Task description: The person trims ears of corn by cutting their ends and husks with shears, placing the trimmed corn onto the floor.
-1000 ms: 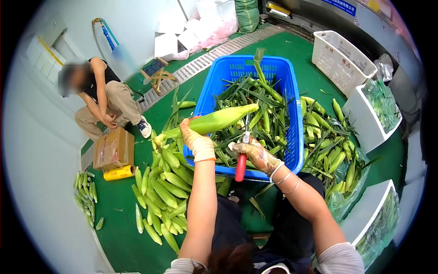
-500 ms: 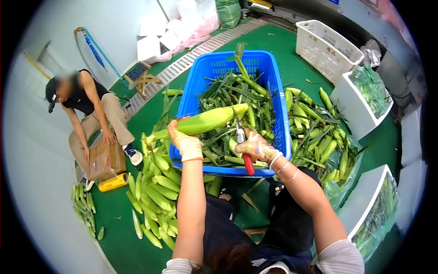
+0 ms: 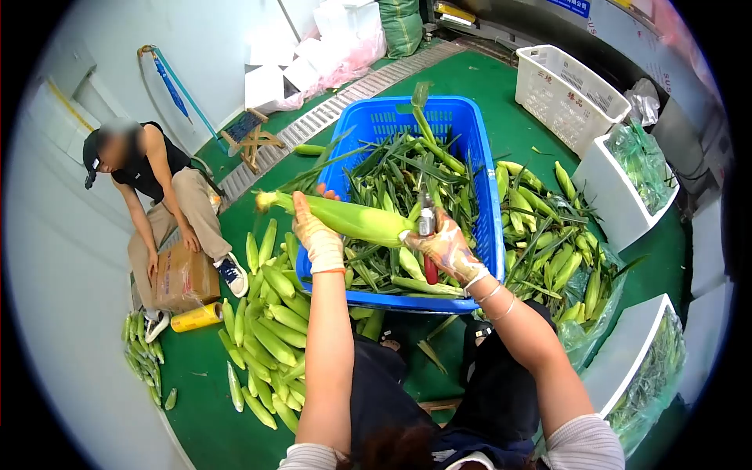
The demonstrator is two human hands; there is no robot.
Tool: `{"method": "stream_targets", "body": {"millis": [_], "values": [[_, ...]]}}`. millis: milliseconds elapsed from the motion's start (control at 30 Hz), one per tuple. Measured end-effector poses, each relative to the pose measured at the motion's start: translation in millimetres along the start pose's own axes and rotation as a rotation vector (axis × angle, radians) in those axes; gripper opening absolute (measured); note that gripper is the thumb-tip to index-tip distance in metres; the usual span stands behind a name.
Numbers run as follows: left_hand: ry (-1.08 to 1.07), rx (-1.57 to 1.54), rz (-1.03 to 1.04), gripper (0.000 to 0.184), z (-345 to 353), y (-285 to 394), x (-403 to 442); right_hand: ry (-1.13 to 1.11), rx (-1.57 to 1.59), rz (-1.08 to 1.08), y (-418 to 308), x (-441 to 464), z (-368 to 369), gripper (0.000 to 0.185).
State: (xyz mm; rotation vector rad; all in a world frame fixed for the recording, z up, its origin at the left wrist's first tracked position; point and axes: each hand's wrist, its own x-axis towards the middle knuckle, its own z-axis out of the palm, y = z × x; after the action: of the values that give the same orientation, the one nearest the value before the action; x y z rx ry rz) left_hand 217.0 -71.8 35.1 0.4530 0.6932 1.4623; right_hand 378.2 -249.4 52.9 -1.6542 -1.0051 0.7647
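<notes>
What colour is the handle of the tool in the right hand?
Red; the tool's handle shows in the head view, just below the right hand.

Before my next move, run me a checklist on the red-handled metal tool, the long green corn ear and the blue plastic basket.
1. Left hand gripping the long green corn ear: ok.
2. Right hand holding the red-handled metal tool: ok.
3. Left hand apart from the tool: ok.
4. Tool open or closed: cannot tell.
5. Ear's tip end over the blue plastic basket: ok, in this view.
6. Co-worker's hands apart from the tool: ok.
</notes>
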Motion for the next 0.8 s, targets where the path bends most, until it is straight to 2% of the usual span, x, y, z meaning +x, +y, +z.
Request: {"method": "stream_targets", "body": {"millis": [33, 67, 100, 133, 200, 233, 267, 333, 367, 400, 467, 533, 600, 633, 667, 733, 767, 800], "values": [[0.003, 0.003, 0.003, 0.054, -14.0, 0.0, 12.3, 0.031, 0.033, 0.008, -0.8, 0.1, 0.8, 0.049], [0.139, 0.254, 0.111, 0.055, -30.5, 2.2, 26.5, 0.06, 0.06, 0.012, -2.3, 1.8, 0.1, 0.048], [0.28, 0.499, 0.217, 0.056, -47.0, 6.8, 40.0, 0.152, 0.063, -0.055, 25.8, 13.0, 1.9, 0.047], [0.156, 0.351, 0.226, 0.054, -66.8, 20.5, 52.4, 0.278, -0.182, -0.147, 28.3, 17.7, -7.9, 0.044], [0.267, 0.146, 0.205, 0.047, -60.9, 48.1, 37.0, 0.216, -0.367, -0.077, 18.5, 20.2, -34.2, 0.041], [0.308, 0.28, 0.244, 0.041, -68.0, 46.2, 39.0, 0.174, -0.588, -0.092, 34.6, 31.3, -33.2, 0.038], [0.132, 0.35, 0.211, 0.038, -88.0, 37.9, 47.8, 0.231, -0.737, -0.292, 52.6, 39.6, -25.8, 0.035], [-0.066, 0.582, 0.178, 0.037, -65.1, 29.4, 28.1, 0.047, -0.65, -0.342, 22.1, 19.9, -6.2, 0.044], [-0.163, 0.468, 0.073, 0.04, -46.1, 22.2, 15.1, -0.152, -0.289, -0.069, -4.4, -0.4, -2.7, 0.063], [-0.252, 0.351, -0.043, 0.044, -28.3, 14.3, -2.6, -0.235, -0.205, -0.087, 22.6, 2.5, 15.8, 0.077], [-0.316, 0.319, -0.226, 0.046, 10.0, 14.5, -42.1, -0.204, -0.151, -0.094, 22.4, -10.1, 32.3, 0.075], [-0.425, 0.347, -0.229, 0.052, 7.8, 8.2, -45.9, -0.146, -0.108, 0.002, 11.7, -23.8, 27.6, 0.073], [-0.507, 0.609, -0.151, 0.052, -4.0, 4.3, -57.7, -0.099, -0.082, -0.028, 18.7, -29.7, 32.9, 0.071], [-0.53, 0.642, -0.076, 0.051, -6.5, -4.9, -71.4, -0.093, -0.114, -0.056, 15.2, -32.6, 33.4, 0.07], [-0.541, 0.657, -0.117, 0.065, -11.8, -9.2, -72.3, -0.09, -0.143, -0.082, 14.2, -34.4, 33.8, 0.069], [-0.572, 0.872, 0.122, 0.061, -22.0, -14.1, -67.7, -0.309, -0.245, -0.1, 9.7, -39.6, 27.3, 0.067], [-0.604, 0.916, 0.148, 0.044, -13.2, -3.1, -74.8, -0.39, -0.225, -0.076, 10.8, -41.1, 24.1, 0.067], [-0.533, 0.968, 0.006, 0.04, -15.6, 3.2, -71.2, -0.468, -0.213, -0.058, 12.4, -40.5, 19.0, 0.068]]}}
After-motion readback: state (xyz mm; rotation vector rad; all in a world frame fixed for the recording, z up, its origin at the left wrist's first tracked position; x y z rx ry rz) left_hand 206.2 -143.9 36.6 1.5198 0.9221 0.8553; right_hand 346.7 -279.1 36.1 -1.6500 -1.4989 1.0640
